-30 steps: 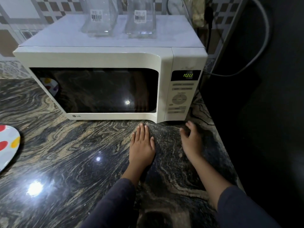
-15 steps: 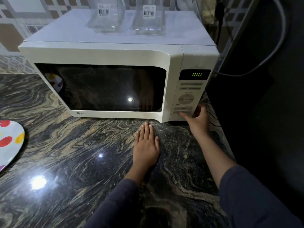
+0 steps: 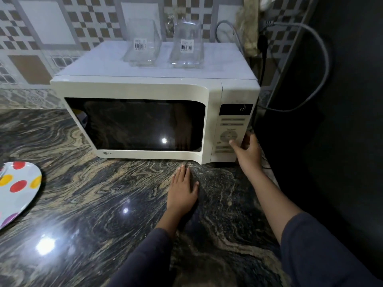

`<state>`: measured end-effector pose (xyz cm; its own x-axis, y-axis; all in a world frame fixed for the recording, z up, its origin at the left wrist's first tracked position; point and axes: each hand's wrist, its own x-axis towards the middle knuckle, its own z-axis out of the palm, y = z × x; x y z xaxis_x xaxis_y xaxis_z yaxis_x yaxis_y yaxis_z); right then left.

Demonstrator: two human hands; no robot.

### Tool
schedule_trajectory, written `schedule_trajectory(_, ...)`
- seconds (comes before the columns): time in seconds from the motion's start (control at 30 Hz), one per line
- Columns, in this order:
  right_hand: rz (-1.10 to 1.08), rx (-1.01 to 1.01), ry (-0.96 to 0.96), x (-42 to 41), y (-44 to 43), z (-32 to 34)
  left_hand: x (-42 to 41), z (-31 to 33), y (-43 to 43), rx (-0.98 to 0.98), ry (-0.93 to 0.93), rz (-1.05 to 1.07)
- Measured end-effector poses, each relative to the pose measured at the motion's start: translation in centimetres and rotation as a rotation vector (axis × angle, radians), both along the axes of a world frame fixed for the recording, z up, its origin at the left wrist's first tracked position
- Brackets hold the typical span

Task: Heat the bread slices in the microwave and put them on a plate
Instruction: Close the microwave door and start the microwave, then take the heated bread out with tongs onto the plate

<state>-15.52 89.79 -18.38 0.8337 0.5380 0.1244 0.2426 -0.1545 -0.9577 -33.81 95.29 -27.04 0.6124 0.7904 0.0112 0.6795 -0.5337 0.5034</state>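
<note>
Step in hand, as I judge it: setting or starting the heating; door of the microwave (image 3: 145,112) is shut and its window dark, so the bread slices cannot be seen (presumably inside, but I cannot confirm).

Right hand (image 3: 248,152): thumb tip on the control panel (image 3: 232,125), just under the round dial; the other fingers hooked round the cabinet's right front edge, so the hand pinches that corner while the thumb presses. Display (image 3: 236,109) shows one faint glyph; unreadable from here.

Left hand (image 3: 182,191): released, flat on the countertop (image 3: 93,204), fingers straight and together, tips just short of the microwave's lower front edge; holds nothing.

Next move calls for: a firm press on the right key, then a wait; afterwards the door must be opened and the slices carried left to the plate (image 3: 18,187), which lies well apart at the counter's left edge, white with red, yellow and purple dots.

Surface: dark polished stone with tan swirling veins; lamp glare in several spots. Room: checked tile wall behind; two clear glass containers (image 3: 165,46) with barcode labels on the microwave's top; grey cable (image 3: 323,65) looping at the right against a dark panel.
</note>
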Motion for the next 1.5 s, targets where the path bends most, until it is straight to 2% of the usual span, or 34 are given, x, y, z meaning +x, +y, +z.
schedule_trajectory(0.13,0.030,0.238,-0.264,-0.3,-0.6,4.9,-0.2,1.9,-0.9,-0.229,-0.439,0.185)
schedule_trajectory(0.2,0.034,0.307,-0.446,-0.2,-0.4,7.6,0.6,3.8,-1.0,-0.239,-0.555,0.206)
schedule_trajectory(0.3,0.082,0.251,-0.697,0.0,0.3,10.5,3.0,7.7,-0.2,-0.214,-0.669,0.119)
schedule_trajectory(0.4,0.110,0.065,-0.771,0.4,1.0,11.0,5.1,11.1,1.0,-0.194,-0.729,0.071)
schedule_trajectory(0.63,0.088,0.035,-0.676,0.2,1.4,12.4,6.3,12.7,2.1,-0.126,-0.730,0.100)
schedule_trajectory(0.8,0.070,0.009,-0.607,-0.4,1.3,12.9,6.2,13.0,1.4,-0.186,-0.703,0.081)
schedule_trajectory(0.93,0.055,0.008,-0.587,-0.6,1.3,13.3,6.1,13.7,1.8,-0.198,-0.644,0.073)
schedule_trajectory(1.23,0.021,0.016,-0.581,-0.8,1.4,13.1,5.7,14.2,0.9,-0.132,-0.648,0.088)
schedule_trajectory(1.4,0.032,0.041,-0.548,-0.4,1.6,13.0,2.5,11.7,-1.7,-0.020,-0.723,0.012)
schedule_trajectory(1.5,0.029,0.032,-0.506,-0.7,1.7,13.2,0.7,11.1,-2.3,-0.047,-0.711,-0.036)
